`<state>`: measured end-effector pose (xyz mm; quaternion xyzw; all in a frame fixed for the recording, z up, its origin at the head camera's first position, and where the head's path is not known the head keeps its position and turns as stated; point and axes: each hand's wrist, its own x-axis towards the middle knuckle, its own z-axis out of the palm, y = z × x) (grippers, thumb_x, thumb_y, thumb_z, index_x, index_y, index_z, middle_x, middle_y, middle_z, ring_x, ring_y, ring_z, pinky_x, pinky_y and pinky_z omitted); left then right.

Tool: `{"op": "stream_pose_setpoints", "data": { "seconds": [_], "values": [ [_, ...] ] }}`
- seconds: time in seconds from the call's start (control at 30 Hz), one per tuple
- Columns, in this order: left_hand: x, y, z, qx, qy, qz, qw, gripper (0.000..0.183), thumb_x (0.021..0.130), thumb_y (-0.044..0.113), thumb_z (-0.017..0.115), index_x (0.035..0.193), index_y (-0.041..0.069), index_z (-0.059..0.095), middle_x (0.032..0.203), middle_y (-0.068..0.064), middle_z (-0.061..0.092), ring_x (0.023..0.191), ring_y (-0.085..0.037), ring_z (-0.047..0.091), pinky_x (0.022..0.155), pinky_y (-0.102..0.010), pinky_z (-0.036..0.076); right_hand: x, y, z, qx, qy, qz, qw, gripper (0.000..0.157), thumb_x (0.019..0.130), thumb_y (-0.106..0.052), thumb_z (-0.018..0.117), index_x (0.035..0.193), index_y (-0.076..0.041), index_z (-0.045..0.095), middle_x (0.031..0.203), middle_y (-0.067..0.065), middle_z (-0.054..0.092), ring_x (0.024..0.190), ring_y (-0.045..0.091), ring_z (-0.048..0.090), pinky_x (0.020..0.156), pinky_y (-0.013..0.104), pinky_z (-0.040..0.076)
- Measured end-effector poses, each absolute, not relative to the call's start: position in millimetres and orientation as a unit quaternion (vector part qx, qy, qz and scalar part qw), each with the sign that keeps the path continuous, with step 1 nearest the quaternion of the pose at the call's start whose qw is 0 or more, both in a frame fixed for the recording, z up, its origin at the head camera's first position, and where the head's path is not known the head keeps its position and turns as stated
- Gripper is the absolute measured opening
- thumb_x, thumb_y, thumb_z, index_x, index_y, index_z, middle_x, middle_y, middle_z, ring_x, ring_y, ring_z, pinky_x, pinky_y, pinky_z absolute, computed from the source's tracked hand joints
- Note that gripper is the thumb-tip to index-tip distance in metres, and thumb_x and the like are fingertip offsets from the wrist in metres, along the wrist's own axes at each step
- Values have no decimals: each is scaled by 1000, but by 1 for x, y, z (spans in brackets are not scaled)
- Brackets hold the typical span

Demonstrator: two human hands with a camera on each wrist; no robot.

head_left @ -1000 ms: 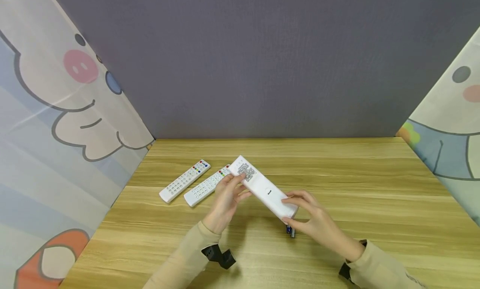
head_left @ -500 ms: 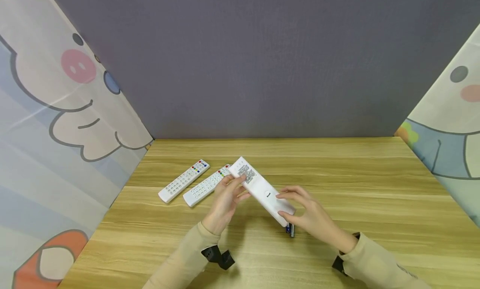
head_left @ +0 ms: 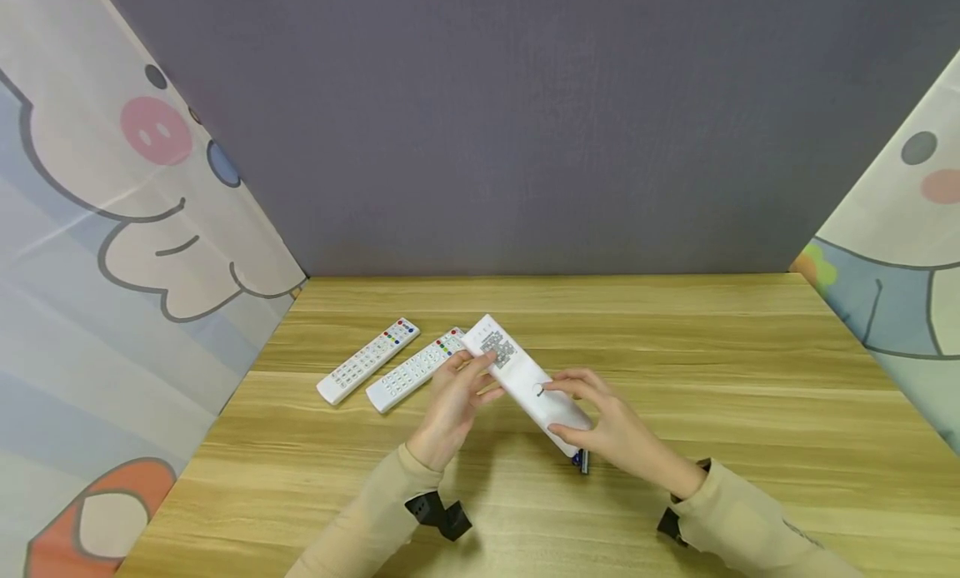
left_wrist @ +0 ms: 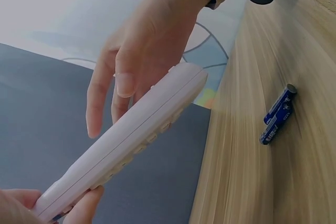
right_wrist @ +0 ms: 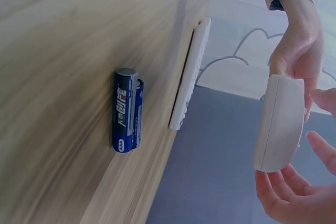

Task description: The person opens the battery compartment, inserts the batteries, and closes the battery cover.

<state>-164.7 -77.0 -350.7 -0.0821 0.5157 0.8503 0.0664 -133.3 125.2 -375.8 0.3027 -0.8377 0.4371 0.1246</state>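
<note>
A white remote control (head_left: 525, 386) is held up with its back facing the head camera, buttons facing down. My left hand (head_left: 453, 399) pinches its far end, thumb across the grey printed label. The right hand (head_left: 603, 411) is at the near end, index finger over the round thumb notch and thumb by the near edge. In the left wrist view, a small gap shows between the right thumb tip and the remote. In the right wrist view, thumb and index stand apart from the back, while lower fingers curve by one edge. Blue AAA batteries (right_wrist: 126, 111) lie on the table below.
Two more white remotes, one outer (head_left: 367, 361) and one inner (head_left: 412, 374), lie buttons up on the wood-grain table (head_left: 712, 361), left of the hands. A dark grey panel (head_left: 555, 128) rises behind, with cartoon-printed cloths at both sides.
The right hand has moved left along the remote's back, from its near end to the notch. The remote's near end has dipped slightly; the left hand keeps its grip.
</note>
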Motion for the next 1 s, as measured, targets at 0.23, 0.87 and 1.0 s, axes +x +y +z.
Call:
{"op": "stream_pose_setpoints", "data": {
  "seconds": [0.23, 0.87, 1.0],
  "values": [
    [-165, -76, -351, -84, 514, 851, 67, 12, 83, 1, 55, 92, 3, 47, 83, -6, 60, 67, -14, 61, 59, -26, 55, -135, 124, -378, 305, -841, 434, 110, 49, 68, -8, 74, 114, -11, 56, 117, 15, 48, 99, 29, 53, 76, 44, 52],
    [-165, -76, -350, -85, 522, 846, 73, 22, 84, 2, 54, 103, -4, 46, 85, -6, 58, 68, -14, 61, 59, -25, 55, -135, 124, -382, 323, -852, 392, 125, 52, 67, -13, 75, 115, -13, 57, 118, 16, 48, 97, 28, 53, 66, 30, 53],
    [-164, -75, -349, -84, 521, 846, 70, 17, 83, 1, 54, 98, -2, 48, 82, -5, 59, 66, -13, 60, 57, -24, 54, -135, 123, -382, 327, -852, 382, 145, 51, 64, -12, 75, 112, -13, 58, 115, 15, 51, 93, 27, 55, 65, 29, 54]
  ]
}}
